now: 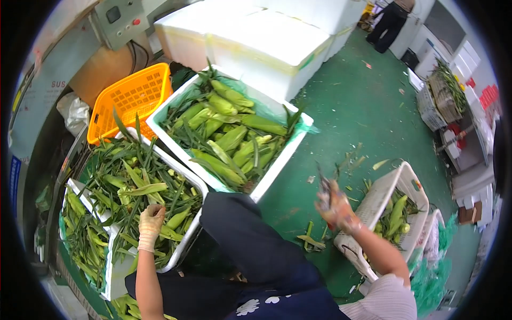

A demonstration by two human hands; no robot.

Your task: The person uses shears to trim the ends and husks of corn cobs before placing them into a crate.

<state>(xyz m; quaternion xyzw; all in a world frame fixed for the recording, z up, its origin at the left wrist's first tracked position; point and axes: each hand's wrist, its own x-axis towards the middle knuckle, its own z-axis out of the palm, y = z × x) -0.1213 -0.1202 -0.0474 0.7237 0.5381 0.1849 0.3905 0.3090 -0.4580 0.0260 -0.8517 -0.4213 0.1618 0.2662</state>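
My left hand (151,226), in a pale glove, is over a pile of green corn ears and leaves (140,186) in a white-rimmed tub (198,184). Its fingers are curled together; what they hold, if anything, is hidden. Out over the floor to the right, my right hand (338,209) wears a stained glove. It is closed around a dark, pointed tool (323,183), blurred by motion, with a bit of red below the palm. Beside that hand stands a white plastic crate (368,200) with corn ears (394,216) in it.
Ahead, a white foam box (168,125) is full of unhusked corn, beside an orange basket (129,98). Large white foam boxes (250,42) stand behind. Another foam box (114,261) of corn is at left. Trimmings (311,240) litter the green floor (341,112). A person (392,24) stands far off.
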